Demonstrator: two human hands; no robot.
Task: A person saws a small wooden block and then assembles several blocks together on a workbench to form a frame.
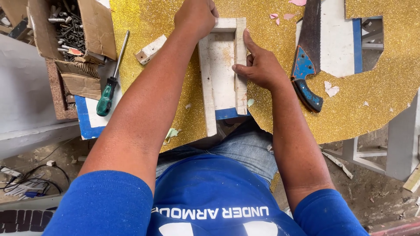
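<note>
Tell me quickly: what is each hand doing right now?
Left hand: closed over the far end of the white wooden frame.
Right hand: pressing the frame's right strip, thumb extended along it.

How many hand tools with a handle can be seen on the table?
2. A screwdriver lies left of the left arm, beside the cardboard box. A saw lies right of the right hand. The box may hide more.

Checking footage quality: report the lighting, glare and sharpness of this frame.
Head view: soft, even daylight with faint shadows; the gold glitter sheet sparkles without blowing out; left hand, right hand and white wooden frame are sharp; wide-angle stretch enlarges the forearms near the bottom edge.
</note>
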